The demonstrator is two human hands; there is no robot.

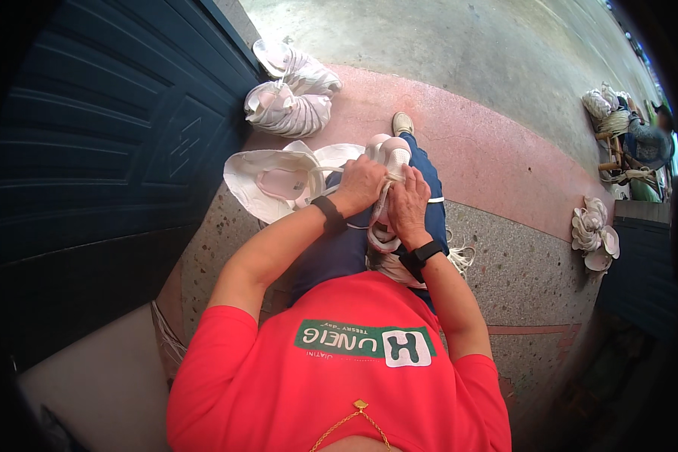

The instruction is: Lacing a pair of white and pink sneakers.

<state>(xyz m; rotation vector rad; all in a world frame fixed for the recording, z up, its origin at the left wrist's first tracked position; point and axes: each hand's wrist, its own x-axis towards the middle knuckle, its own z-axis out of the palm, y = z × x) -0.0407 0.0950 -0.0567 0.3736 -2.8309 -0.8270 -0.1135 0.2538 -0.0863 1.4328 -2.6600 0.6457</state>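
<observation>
Both your hands are bunched up on a white sneaker sitting on your lap. Your left hand is curled over its top, fingers closed on it, and your right hand is pinching it from the side. Just left of them there's an open white bag with pale pink stuff inside. Further up by the dark blue door sits a pile of white shoes, and another pile is off to the right.

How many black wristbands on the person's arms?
2. One black wristband sits on the left wrist, behind the left hand; the other black wristband sits on the right wrist, behind the right hand.
</observation>
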